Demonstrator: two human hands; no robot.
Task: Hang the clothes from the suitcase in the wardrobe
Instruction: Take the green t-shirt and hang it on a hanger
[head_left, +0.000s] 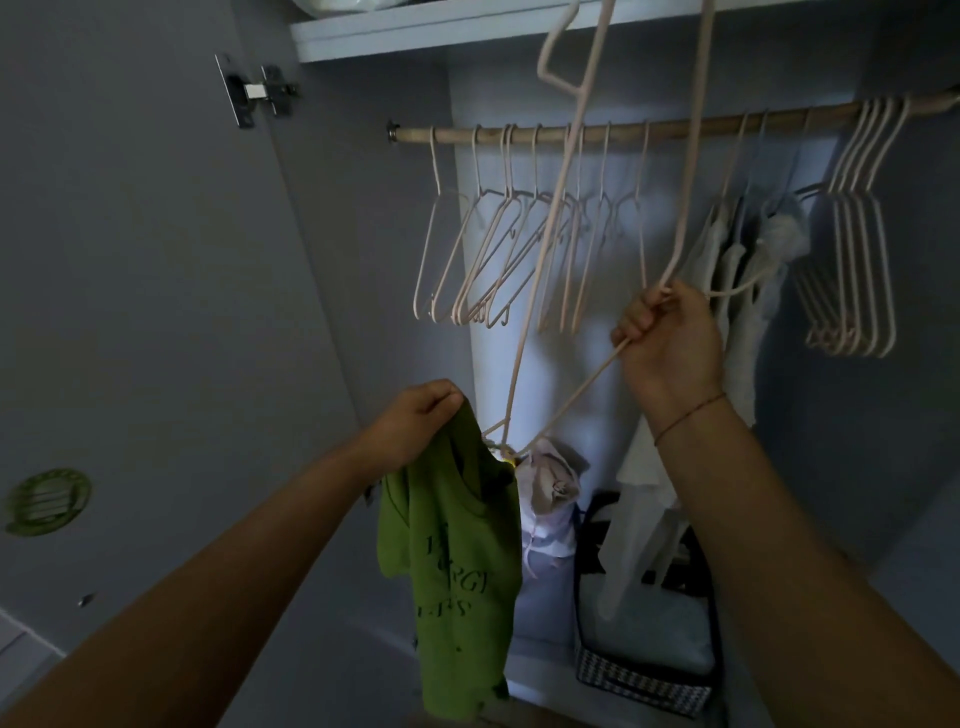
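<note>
The right hand (670, 338) is raised with its wrist bent, fingers curled tight round a pale hanger (576, 396). The hanger's lower corner dips at the collar of the green shirt (452, 561). The left hand (415, 421), held lower, pinches the shirt's shoulder, and the shirt hangs before the open wardrobe (130, 260). The step looks like threading. Next, seat both shoulders, then hook the hanger onto the rod (675, 127).

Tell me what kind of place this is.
An open wardrobe, probably in a bedroom: a wooden rail carries empty hangers and a few pale garments, with a shelf above.
</note>
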